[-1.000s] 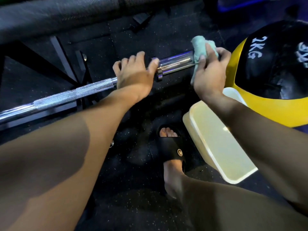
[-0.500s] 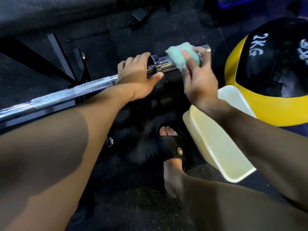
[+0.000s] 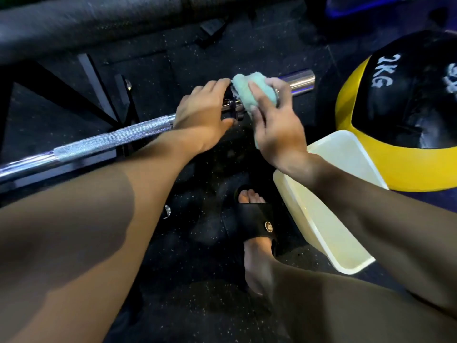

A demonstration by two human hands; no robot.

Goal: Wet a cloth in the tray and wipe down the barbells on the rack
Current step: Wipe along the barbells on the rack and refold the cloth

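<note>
A chrome barbell (image 3: 111,141) runs from the lower left up to the right, its knurled shaft resting on a black rack. My left hand (image 3: 200,115) grips the shaft just before the collar. My right hand (image 3: 277,127) holds a pale green cloth (image 3: 249,91) wrapped around the sleeve right next to the collar. The bare sleeve end (image 3: 300,81) sticks out to the right of the cloth. A cream plastic tray (image 3: 329,233) stands on the floor under my right forearm.
A black and yellow medicine ball (image 3: 405,112) marked 2KG lies to the right, beside the tray. The black rack frame (image 3: 99,95) stands behind the bar. My foot in a black sandal (image 3: 257,219) rests on the speckled rubber floor. A thick padded bar (image 3: 86,23) crosses the top.
My right hand has slid the cloth leftward along the sleeve, from its outer end to the collar, baring the sleeve end. My left hand has kept its grip on the shaft.
</note>
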